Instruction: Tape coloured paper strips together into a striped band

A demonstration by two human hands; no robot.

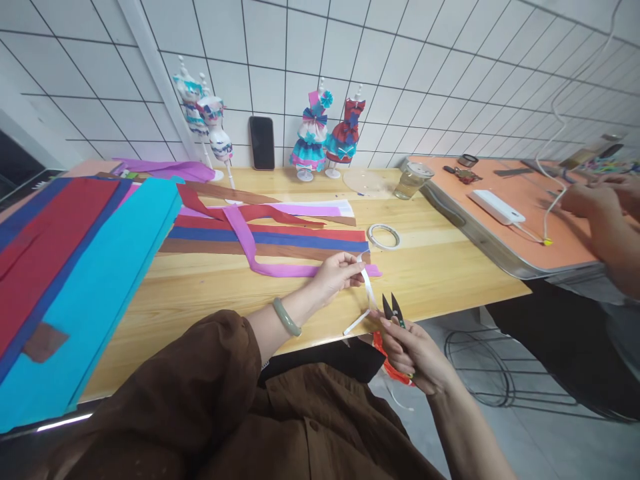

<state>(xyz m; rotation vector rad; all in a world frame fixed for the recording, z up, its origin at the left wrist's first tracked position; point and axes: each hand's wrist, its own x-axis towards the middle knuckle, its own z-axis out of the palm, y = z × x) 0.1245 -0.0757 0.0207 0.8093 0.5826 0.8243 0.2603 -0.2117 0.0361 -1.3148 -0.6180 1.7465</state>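
My left hand [337,273] is closed in a pinch on the upper part of a narrow white tape strip [369,290], which hangs down over the table's front edge. My right hand [413,350] grips thread snips [392,309], their two dark blades pointing up and standing apart. Its thumb and finger also reach the strip's lower end, where a short white piece juts left. Whether they pinch it is hard to tell. Just behind my left hand, a purple crepe paper strip [285,270] lies bent on the table. A white tape roll [397,239] rests flat beyond.
Red, blue and brown paper strips [270,235] lie across the wooden table [430,267]. Large folded paper sheets [135,267] cover the left. Small dressed mannequins [311,143], a phone [263,143] and a glass cup [413,180] stand behind. Another person's hands [595,197] are over the orange table [565,243].
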